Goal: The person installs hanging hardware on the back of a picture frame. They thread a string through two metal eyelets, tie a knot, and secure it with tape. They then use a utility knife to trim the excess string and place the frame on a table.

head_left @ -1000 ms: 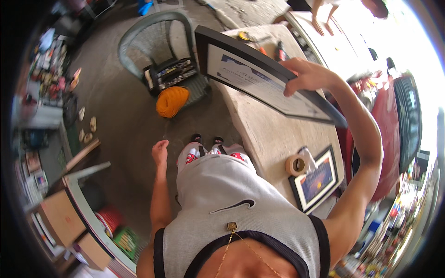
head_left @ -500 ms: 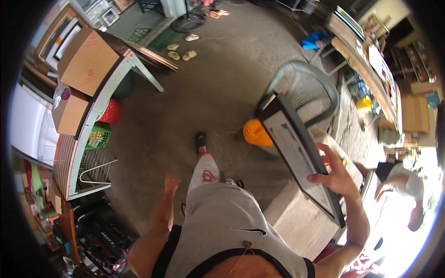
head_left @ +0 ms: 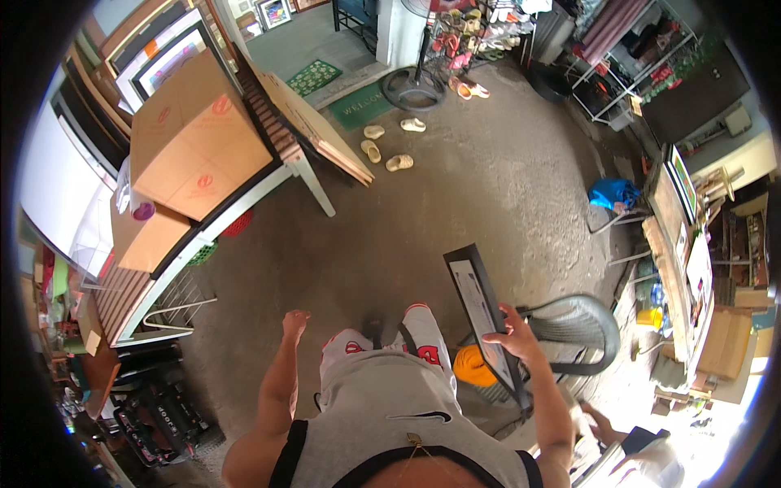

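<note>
My right hand point(head_left: 516, 337) grips a black picture frame point(head_left: 478, 313) by its long edge, thumb on the front and fingers behind. The frame is long, tilted on edge, with a pale sheet inside it. Below it, partly covered, is an orange cloth bundle point(head_left: 473, 368) beside a dark green plastic chair point(head_left: 604, 329). My left hand point(head_left: 296, 324) hangs in front of me on the left, fingers curled, with nothing visible in it.
Large cardboard boxes point(head_left: 199, 138) rest on a slatted table at left, with flat boards point(head_left: 321, 134) leaning at its end. Pale clogs point(head_left: 399, 163) and a fan base point(head_left: 414, 89) are ahead. A wooden workbench point(head_left: 669, 276) stands right; another person point(head_left: 643, 443) is at lower right.
I have stepped and turned right, so the boxes and doorway mats show more fully. The picture frame, still in my right hand, has come closer to my body's middle. The chair now appears lower.
</note>
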{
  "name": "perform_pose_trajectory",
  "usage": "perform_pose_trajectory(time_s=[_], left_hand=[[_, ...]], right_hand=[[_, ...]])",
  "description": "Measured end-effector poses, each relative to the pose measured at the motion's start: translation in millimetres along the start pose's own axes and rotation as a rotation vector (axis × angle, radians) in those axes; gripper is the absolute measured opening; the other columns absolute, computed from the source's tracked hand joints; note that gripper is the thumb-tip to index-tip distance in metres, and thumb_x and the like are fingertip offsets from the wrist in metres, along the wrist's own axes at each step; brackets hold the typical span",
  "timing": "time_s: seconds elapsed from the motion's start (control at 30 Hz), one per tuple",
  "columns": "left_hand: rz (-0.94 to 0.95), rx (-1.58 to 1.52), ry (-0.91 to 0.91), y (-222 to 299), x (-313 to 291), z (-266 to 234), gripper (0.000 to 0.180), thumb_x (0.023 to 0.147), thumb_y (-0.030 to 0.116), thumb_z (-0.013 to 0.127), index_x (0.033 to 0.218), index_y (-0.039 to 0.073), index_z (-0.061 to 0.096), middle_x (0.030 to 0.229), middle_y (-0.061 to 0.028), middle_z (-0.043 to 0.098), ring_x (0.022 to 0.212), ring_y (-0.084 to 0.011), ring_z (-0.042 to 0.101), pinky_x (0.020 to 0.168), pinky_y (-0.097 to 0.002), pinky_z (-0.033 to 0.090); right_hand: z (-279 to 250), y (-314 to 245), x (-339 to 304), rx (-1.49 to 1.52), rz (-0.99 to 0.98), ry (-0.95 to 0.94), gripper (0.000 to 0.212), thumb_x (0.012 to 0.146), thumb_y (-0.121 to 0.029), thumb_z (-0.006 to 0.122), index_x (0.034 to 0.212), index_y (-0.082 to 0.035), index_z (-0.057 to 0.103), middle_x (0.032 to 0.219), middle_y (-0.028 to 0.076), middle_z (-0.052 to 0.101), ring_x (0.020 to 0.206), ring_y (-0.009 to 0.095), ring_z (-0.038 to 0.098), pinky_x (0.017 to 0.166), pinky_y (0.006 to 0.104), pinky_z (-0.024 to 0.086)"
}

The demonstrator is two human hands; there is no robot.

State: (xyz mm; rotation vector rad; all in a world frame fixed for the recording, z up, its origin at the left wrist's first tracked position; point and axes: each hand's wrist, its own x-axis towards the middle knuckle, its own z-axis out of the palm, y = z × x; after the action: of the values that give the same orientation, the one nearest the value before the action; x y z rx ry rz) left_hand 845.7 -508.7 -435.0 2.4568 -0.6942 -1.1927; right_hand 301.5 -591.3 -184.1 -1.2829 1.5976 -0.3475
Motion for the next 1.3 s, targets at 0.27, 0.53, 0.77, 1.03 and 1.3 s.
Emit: perform_pose_trajectory(time_s=[0.27, 0.53, 0.77, 1.03, 1.3], left_hand=[[0.06, 0.038, -0.126, 172, 71, 52, 0.032, 0.081, 0.029, 0.067, 0.103, 0.006, 0.071, 0.096, -0.0131, 0.068, 0.087, -0.0234, 0.064, 0.067, -0.0365, 0.051], [-0.142, -0.099, -0.096, 320, 132, 81, 0.028, 0.082, 0.03, 0.07, 0.1, 0.009, 0.072, 0.083, -0.0101, 0.069, 0.066, -0.0206, 0.062, 0.051, -0.035, 0.048], [0.043, 0.08, -0.164, 432, 251, 79, 0.025, 0.085, 0.034, 0.062, 0.099, 0.016, 0.073, 0.097, -0.0098, 0.071, 0.097, -0.0272, 0.065, 0.084, -0.0379, 0.05], [0.028, -0.426, 0.038, 576, 396, 6, 0.023, 0.082, 0.026, 0.069, 0.097, 0.01, 0.072, 0.091, -0.0077, 0.071, 0.083, -0.0148, 0.064, 0.075, -0.0296, 0.05], [0.011, -0.506, 0.085, 679, 550, -46, 0.023, 0.082, 0.025, 0.069, 0.095, 0.007, 0.072, 0.089, -0.0077, 0.071, 0.084, -0.0156, 0.065, 0.076, -0.0307, 0.05]], right_hand=[[-16, 19, 226, -0.22, 0.082, -0.062, 0.095, 0.053, -0.032, 0.09, 0.133, -0.006, 0.047, 0.071, 0.003, 0.053, 0.067, 0.016, 0.052, 0.061, 0.0312, 0.044], [-44, -4, 465, -0.329, 0.332, -0.334, 0.085, 0.047, -0.027, 0.083, 0.124, -0.002, 0.056, 0.1, 0.015, 0.065, 0.096, 0.028, 0.062, 0.084, 0.0363, 0.05], [-54, -42, 638, -0.449, 0.498, -0.306, 0.07, 0.055, -0.017, 0.075, 0.121, -0.001, 0.058, 0.106, 0.021, 0.063, 0.104, 0.031, 0.06, 0.082, 0.0401, 0.052], [-47, -184, 828, -0.365, 0.564, -0.41, 0.081, 0.066, -0.036, 0.078, 0.133, -0.007, 0.041, 0.125, 0.018, 0.053, 0.112, 0.035, 0.054, 0.082, 0.0478, 0.05], [28, -295, 1051, -0.422, 0.522, -0.636, 0.07, 0.067, -0.03, 0.077, 0.126, -0.011, 0.045, 0.109, 0.011, 0.057, 0.094, 0.027, 0.059, 0.069, 0.0447, 0.05]])
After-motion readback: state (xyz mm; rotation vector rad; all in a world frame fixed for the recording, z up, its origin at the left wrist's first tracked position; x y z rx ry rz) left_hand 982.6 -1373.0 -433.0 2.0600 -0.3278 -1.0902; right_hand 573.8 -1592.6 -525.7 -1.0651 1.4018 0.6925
